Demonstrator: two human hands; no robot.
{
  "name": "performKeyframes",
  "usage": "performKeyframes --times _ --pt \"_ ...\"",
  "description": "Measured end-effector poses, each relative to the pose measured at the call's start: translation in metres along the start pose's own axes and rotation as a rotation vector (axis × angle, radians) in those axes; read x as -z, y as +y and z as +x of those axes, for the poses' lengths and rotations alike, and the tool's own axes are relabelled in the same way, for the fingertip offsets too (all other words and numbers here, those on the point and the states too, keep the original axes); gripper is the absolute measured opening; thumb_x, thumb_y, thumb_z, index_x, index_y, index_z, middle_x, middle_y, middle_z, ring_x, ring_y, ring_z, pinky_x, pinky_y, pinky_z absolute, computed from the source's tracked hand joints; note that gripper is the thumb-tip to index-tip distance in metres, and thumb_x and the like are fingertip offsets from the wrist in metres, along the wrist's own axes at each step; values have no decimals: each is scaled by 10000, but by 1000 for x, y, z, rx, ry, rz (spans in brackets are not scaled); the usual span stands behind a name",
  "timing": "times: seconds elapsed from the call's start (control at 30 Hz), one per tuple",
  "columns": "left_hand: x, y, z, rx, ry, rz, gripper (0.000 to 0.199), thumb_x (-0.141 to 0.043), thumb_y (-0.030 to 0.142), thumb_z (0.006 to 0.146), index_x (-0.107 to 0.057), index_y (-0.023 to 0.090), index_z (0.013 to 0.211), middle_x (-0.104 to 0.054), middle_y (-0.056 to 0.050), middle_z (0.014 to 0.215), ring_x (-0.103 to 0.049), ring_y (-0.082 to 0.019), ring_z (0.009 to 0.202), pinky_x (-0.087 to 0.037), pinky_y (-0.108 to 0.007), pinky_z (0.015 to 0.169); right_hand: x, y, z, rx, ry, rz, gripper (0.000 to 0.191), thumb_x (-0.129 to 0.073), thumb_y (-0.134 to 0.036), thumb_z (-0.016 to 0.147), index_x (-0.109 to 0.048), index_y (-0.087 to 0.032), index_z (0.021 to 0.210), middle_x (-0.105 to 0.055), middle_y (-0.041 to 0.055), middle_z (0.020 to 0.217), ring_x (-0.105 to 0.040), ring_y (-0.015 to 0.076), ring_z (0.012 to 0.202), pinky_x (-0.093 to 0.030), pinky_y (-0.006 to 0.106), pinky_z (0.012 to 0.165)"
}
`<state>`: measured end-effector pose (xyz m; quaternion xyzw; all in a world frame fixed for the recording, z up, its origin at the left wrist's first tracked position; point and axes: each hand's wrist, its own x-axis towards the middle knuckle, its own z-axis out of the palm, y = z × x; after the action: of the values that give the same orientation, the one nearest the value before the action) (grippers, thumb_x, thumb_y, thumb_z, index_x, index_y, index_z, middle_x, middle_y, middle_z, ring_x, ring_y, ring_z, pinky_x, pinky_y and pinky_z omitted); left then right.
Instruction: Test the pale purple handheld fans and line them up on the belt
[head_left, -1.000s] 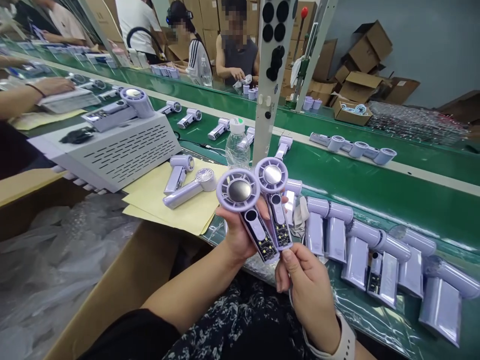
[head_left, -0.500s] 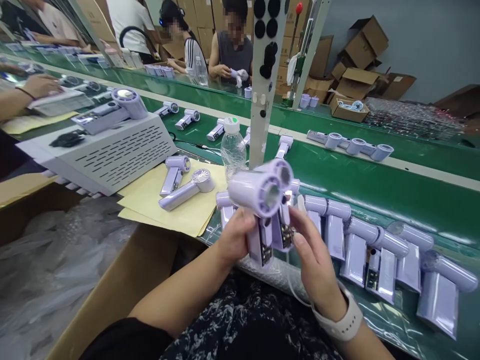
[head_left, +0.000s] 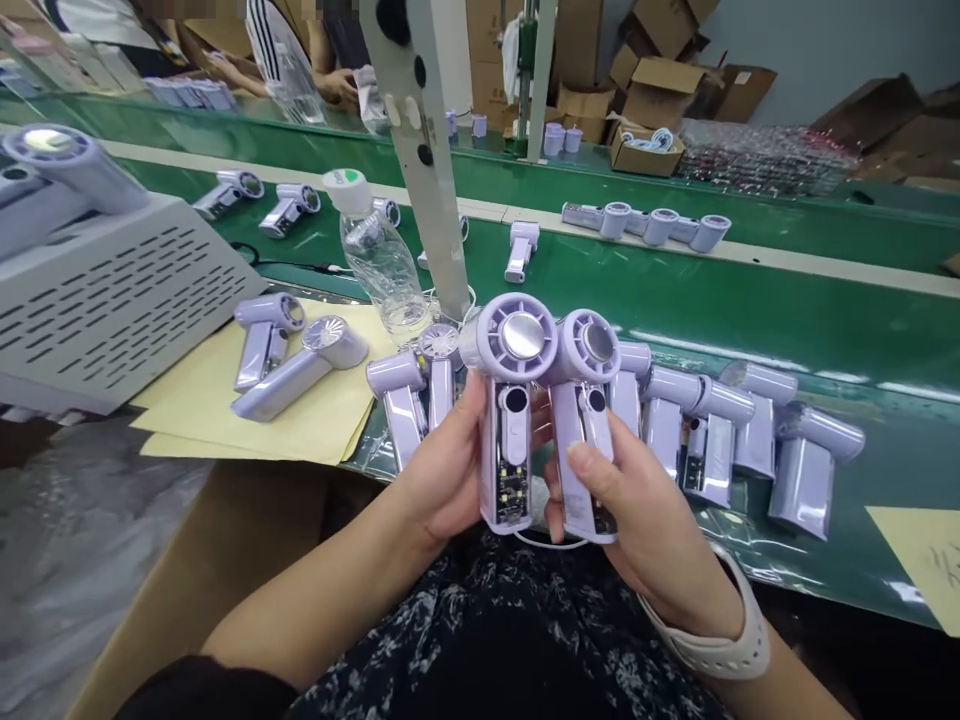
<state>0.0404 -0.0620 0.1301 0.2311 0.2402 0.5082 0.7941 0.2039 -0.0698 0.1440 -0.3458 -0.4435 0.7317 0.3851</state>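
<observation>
Two lavender handheld fans are held upright side by side, round heads up. My left hand (head_left: 450,470) is wrapped round the left fan (head_left: 506,430), whose circuit board shows in the open lower handle. The right fan (head_left: 581,440) is in my right hand (head_left: 637,490), the thumb across its handle and fingers behind. Its board is mostly covered. Several more fans (head_left: 806,470) lie in a row on the green bench to the right. A pair of fans (head_left: 300,370) rests on yellow paper (head_left: 180,400) at the left.
A clear bottle (head_left: 382,260) stands beside a metal post (head_left: 431,170). At the left is a slotted grey box (head_left: 127,300). More fans lie on the green belt (head_left: 622,280) beyond. People sit across it, near cardboard boxes (head_left: 664,90). Plastic wrap fills a carton at lower left.
The two fans have been turned to face me and now stand apart, less overlapped. My right hand has closed round the right fan. The view has shifted to the right.
</observation>
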Motion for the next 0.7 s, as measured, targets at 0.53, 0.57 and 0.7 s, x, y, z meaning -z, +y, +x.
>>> performKeyframes --times 0.53,0.57,0.7 --pt "-3 -10 -2 32 109 55 600 -559 792 853 -701 216 940 -757 -107 1009 -707 -357 1074 -631 -461 808 0 5 -5 -13 36 7 345 -621 -465 997 -622 -293 1296 -749 43 1058 -673 167 614 -583 314 545" --pt "2 -11 0 -24 162 106 603 -567 793 847 -700 212 936 -752 -108 1016 -697 -349 1085 -616 -459 846 4 7 -5 -4 41 -7 345 -646 -465 985 -638 -288 1281 -755 42 1043 -697 180 666 -596 316 587" --pt "25 -4 4 -325 314 635 553 -663 721 831 -723 199 1004 -711 -105 1070 -640 -308 1093 -528 -442 963 24 7 -6 67 294 -73 325 -796 -433 872 -707 -271 1140 -771 14 905 -730 187 747 -615 305 696"
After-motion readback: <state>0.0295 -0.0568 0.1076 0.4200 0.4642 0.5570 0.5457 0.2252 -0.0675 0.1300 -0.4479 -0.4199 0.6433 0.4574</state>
